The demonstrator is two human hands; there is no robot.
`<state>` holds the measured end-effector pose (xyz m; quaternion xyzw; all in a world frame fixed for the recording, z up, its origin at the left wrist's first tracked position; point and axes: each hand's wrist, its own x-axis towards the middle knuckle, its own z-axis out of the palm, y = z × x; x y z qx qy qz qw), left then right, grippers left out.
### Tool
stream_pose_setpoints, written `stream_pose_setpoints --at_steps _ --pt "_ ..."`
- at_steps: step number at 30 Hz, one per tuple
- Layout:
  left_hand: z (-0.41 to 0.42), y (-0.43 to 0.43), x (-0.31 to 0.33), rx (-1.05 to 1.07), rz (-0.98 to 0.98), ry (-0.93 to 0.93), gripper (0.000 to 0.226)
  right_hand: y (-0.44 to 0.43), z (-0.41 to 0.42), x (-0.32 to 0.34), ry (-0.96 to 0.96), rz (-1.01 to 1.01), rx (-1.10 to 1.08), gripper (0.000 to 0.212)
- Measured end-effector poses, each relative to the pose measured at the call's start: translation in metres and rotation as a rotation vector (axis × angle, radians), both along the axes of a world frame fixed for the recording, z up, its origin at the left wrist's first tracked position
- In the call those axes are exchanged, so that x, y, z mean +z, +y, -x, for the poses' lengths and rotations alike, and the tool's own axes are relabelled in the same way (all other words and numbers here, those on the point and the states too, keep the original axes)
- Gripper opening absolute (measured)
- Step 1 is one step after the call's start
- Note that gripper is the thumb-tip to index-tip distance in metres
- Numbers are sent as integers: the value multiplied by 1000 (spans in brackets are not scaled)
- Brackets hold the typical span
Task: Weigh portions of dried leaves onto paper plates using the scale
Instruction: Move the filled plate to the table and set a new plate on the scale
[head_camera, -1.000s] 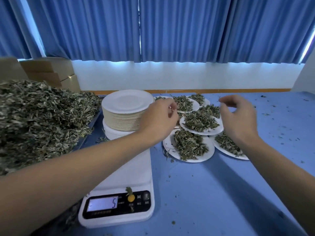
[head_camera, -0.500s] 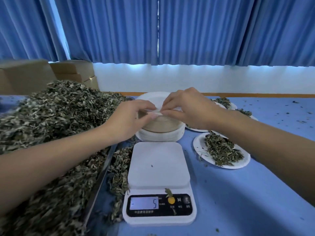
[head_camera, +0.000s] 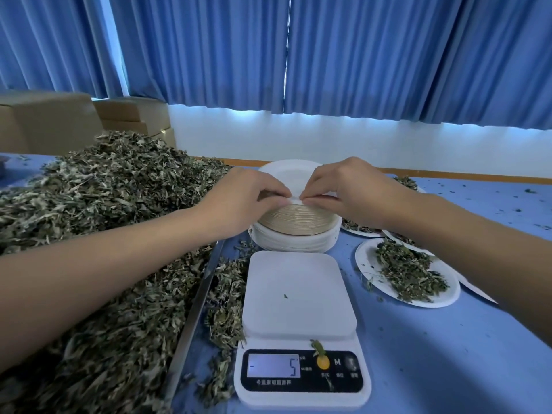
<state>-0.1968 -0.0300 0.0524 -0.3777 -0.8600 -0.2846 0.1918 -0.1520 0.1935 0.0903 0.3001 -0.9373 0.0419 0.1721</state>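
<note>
Head view, left to right. Cardboard boxes (head_camera: 47, 124) stand at the far left against blue curtains (head_camera: 209, 49). Below them a large pile of dried leaves (head_camera: 98, 210) fills a metal tray (head_camera: 191, 318) whose rim runs along the pile's right side; loose leaves have spilled over it onto the blue surface (head_camera: 418, 354).

Left hand (head_camera: 245, 201) reaches in over the pile, fingers curled, pinching the near rim of the top plate (head_camera: 289, 177) on a stack of paper plates (head_camera: 294, 225). Right hand (head_camera: 355, 192) meets it from the other side and pinches the same rim just beside the left fingertips. Stack sits at centre, behind the scale and touching nothing else that can be made out.

Scale (head_camera: 298, 324) sits nearest the camera, just right of the tray rim. White platform carries only a small leaf fleck. Display (head_camera: 273, 366) shows a dash and a 5. A leaf scrap lies by the yellow button (head_camera: 323, 362).

Right of the scale, a filled plate (head_camera: 406, 273) holds a heap of leaves. More filled plates lie behind it, partly hidden by the right forearm. Leaf crumbs are scattered on the surface at far right.
</note>
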Motion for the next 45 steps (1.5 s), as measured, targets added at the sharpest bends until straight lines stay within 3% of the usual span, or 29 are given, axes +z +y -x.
stream_pose_setpoints --at_steps 15,26,34,39,45 --pt "2 -2 5 -38 44 1 13 -2 -2 1 52 -112 8 21" --pt "2 -1 8 -72 76 42 12 -6 -5 -1 204 -583 -16 36" --pt "2 0 14 -103 99 82 12 -7 -2 3 236 -573 12 32" --pt "3 -2 20 -109 90 104 14 -10 -3 9 248 -565 -10 46" --pt "1 -4 28 -123 102 141 14 -8 -3 16 261 -480 7 45"
